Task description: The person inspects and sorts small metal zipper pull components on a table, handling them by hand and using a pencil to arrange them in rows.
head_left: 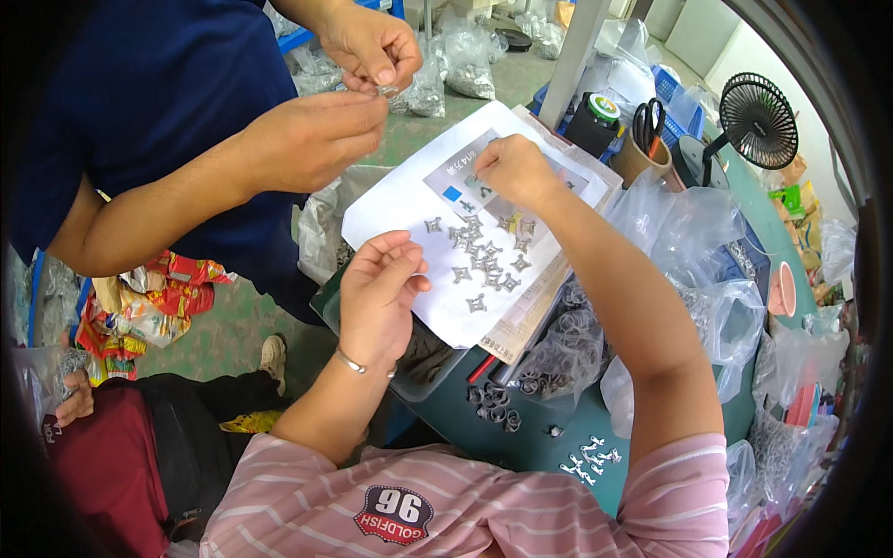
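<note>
A white printed sheet (391,219) lies on a stack of papers, with several small star-shaped silvery metal pieces (479,251) scattered over its middle. Over the sheet's far part, my right hand (514,172) has its fingertips pinched together at the printed grey area; whatever is between them is hidden. My left hand (379,290), with a bangle at the wrist, hovers by the sheet's left edge, thumb and fingers curled together. I cannot make out what it holds, if anything. The nearest loose metal pieces lie to its right.
Another person's hands (321,130) pinch a small item at the upper left. Dark rings (493,407) and small silver clasps (588,460) lie on the green table. Clear plastic bags (679,223), a scissors holder (640,153) and a black fan (758,121) crowd the right.
</note>
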`<action>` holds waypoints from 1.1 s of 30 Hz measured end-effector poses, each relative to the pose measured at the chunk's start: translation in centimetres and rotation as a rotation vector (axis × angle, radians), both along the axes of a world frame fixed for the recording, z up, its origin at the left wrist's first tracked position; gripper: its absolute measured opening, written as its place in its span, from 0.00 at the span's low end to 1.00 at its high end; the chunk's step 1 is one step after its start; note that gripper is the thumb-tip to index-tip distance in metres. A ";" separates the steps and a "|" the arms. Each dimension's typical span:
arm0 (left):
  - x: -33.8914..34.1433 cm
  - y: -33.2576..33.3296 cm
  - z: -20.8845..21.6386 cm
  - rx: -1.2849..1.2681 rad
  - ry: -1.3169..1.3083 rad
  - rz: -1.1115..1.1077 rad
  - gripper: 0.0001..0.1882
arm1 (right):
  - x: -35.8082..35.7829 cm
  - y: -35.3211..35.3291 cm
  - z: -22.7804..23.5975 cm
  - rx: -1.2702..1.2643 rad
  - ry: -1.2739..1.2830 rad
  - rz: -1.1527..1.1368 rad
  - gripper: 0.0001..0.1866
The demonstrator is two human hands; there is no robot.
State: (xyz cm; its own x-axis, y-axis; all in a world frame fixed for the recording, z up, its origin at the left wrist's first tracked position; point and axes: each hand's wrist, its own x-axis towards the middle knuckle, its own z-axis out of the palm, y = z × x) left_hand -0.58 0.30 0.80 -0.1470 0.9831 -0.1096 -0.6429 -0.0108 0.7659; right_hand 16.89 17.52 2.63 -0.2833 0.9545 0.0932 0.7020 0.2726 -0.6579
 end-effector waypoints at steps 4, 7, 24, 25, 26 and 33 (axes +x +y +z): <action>-1.0 -1.2 0.2 0.025 0.029 0.047 0.10 | 1.0 -1.2 0.0 0.122 0.041 0.138 0.07; -1.3 -1.7 -0.2 0.069 0.052 0.016 0.10 | 1.4 -3.5 -0.5 0.073 0.058 0.363 0.07; 1.0 -2.1 -0.5 0.057 0.157 -0.171 0.12 | 3.7 -8.8 1.3 -0.397 0.488 0.220 0.11; 1.4 -2.1 -0.4 0.043 0.170 -0.196 0.12 | 3.8 -9.5 1.6 -0.448 0.521 0.223 0.11; 1.7 -2.1 -0.3 0.028 0.183 -0.220 0.13 | 3.8 -10.2 2.0 -0.500 0.555 0.225 0.11; 3.1 -1.7 -0.4 0.042 0.218 -0.253 0.11 | 4.1 -12.2 2.1 -0.624 0.638 0.216 0.11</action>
State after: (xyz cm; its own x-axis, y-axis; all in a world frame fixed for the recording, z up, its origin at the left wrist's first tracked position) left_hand 2.49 -1.39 0.43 0.0867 0.9944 -0.0613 -0.4499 0.0939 0.8882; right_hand 20.99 5.34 4.69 -0.5335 0.8163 -0.2215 0.1306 -0.1792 -0.9751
